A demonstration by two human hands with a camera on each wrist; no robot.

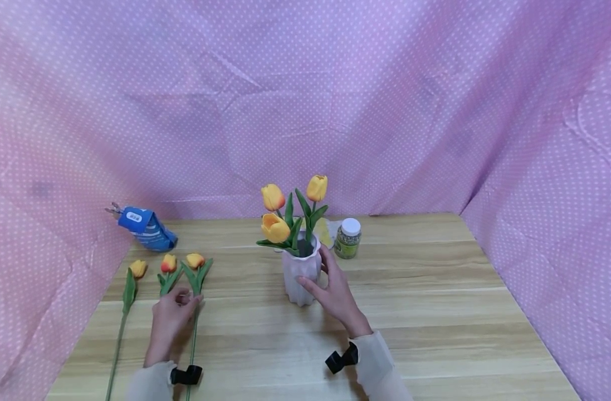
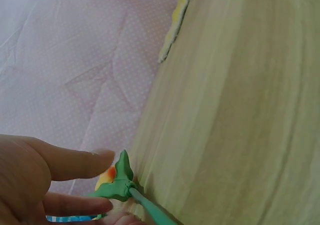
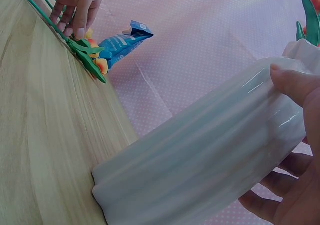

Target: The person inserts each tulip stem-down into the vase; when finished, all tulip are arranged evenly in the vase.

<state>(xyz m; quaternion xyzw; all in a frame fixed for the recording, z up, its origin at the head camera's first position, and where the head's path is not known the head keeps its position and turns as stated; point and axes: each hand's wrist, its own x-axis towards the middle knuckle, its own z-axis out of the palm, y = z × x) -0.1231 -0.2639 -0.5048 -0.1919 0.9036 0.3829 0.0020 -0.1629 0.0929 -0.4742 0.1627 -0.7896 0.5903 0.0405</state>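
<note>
A ribbed white vase [image 1: 296, 275] stands upright on the table with three orange-yellow tulips [image 1: 275, 228] in it. My right hand [image 1: 337, 295] holds its right side, thumb at the front and fingers round the back; the right wrist view shows the thumb near the vase rim. On the left lie three more tulips side by side. Over the middle and right ones, my left hand [image 1: 171, 318] hovers low, fingertips right at the leaf base of the right tulip [image 1: 195, 260]. In the left wrist view, its thumb and fingers are spread apart beside the green leaves [image 2: 120, 182].
A blue packet [image 1: 155, 234] leans at the back left, beyond the middle tulip [image 1: 169, 264] and the left tulip [image 1: 137, 269]. Behind the vase stand a white-lidded jar [image 1: 347, 239] and a yellow-and-white flat item [image 1: 326, 234]. Pink dotted cloth [image 1: 285, 111] hangs around the table.
</note>
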